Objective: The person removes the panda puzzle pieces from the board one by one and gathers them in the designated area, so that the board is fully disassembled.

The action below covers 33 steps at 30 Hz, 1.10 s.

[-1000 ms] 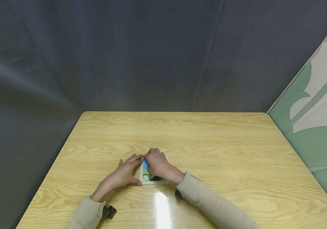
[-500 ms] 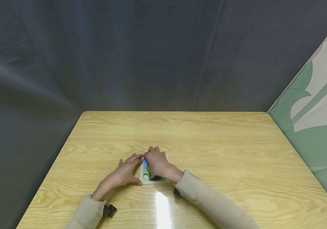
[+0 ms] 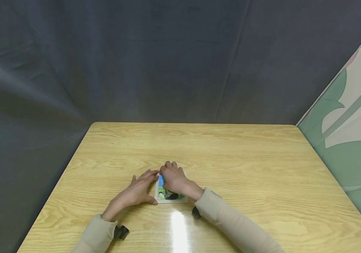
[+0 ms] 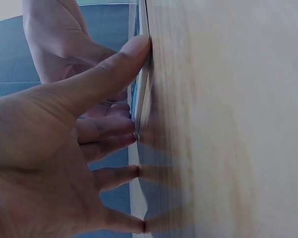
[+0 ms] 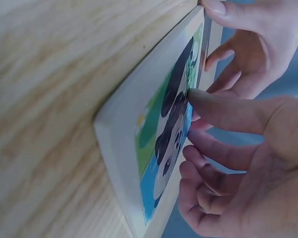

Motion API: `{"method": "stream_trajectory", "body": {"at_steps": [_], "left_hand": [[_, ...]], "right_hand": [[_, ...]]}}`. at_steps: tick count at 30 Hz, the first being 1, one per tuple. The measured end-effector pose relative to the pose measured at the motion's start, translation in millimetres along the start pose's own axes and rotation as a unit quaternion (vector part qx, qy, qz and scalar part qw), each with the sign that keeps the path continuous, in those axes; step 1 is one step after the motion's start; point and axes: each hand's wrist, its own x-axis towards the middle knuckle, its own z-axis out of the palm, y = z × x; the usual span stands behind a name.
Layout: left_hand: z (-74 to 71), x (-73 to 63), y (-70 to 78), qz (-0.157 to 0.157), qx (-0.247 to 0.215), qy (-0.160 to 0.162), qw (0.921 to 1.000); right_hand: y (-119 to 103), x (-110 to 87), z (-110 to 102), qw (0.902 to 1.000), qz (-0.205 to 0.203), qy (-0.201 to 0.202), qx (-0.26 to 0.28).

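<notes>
A thin white-bordered board (image 3: 171, 201) with a printed panda picture (image 5: 165, 144) lies flat on the wooden table. My left hand (image 3: 137, 191) is spread along its left side, thumb at the near left corner and the index finger near the far left corner. In the left wrist view, the left thumb (image 4: 136, 47) presses the board's edge. Over the picture is my right hand (image 3: 174, 180). Its thumb (image 5: 208, 106) and index fingertip touch the picture's blue edge, a small gap between them, other fingers curled. I cannot tell whether they pinch a piece of it.
The wooden table (image 3: 246, 165) extends around the board. A dark curtain (image 3: 174, 63) hangs behind its far edge, and a flower-patterned cloth (image 3: 354, 133) borders the right side. Black wrist devices show under both sleeves, the left device (image 3: 121, 232) close over the table.
</notes>
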Motion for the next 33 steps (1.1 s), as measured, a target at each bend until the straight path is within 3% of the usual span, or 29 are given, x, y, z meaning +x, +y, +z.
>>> {"method": "stream_trajectory", "body": {"at_steps": [7, 21, 33], "left_hand": [[0.6, 0.2, -0.9, 0.002, 0.004, 0.001, 1.0], [0.3, -0.5, -0.8, 0.01, -0.002, 0.0, 1.0], [-0.7, -2.6, 0.6, 0.007, -0.001, -0.002, 1.0]], "right_hand": [[2.5, 0.1, -0.5, 0.9999, -0.011, 0.004, 0.01], [13.4, -8.1, -0.2, 0.9946, -0.092, 0.046, 0.013], [21.5, -5.8, 3.5, 0.9791, -0.184, 0.084, -0.021]]}}
